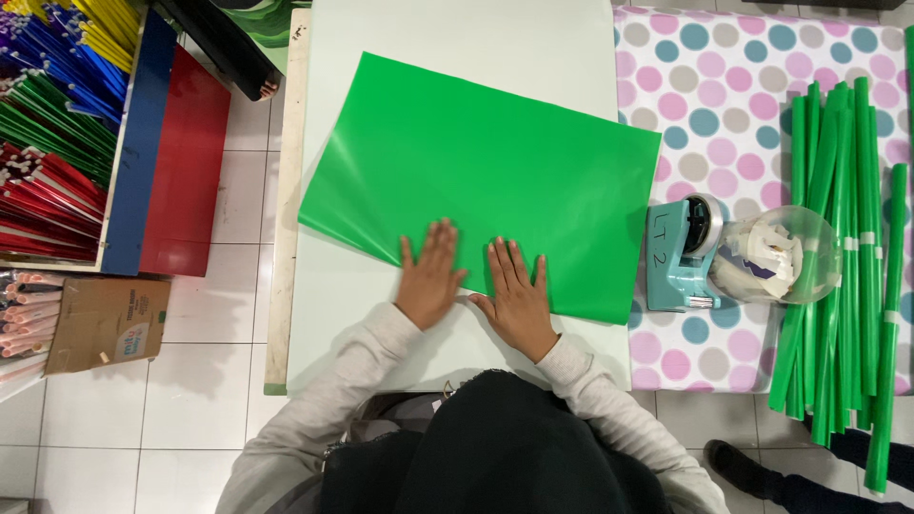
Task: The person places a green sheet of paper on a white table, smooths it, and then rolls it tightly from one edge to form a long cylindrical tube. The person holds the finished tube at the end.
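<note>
White table (362, 295) bears a green plastic sheet (495, 171), tilted, at its middle. Left hand (430, 276) and right hand (514, 290) lie flat, fingers spread, grasping nothing, pressing the sheet's near edge.

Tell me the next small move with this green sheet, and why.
Probably curl the near edge of the green sheet up and start rolling it away. Both the left hand and right hand lie flat on that edge, and finished green rolls lie at the right beside a tape dispenser.

green sheet (495, 171) | glossy, flat, skewed | on white table
</note>
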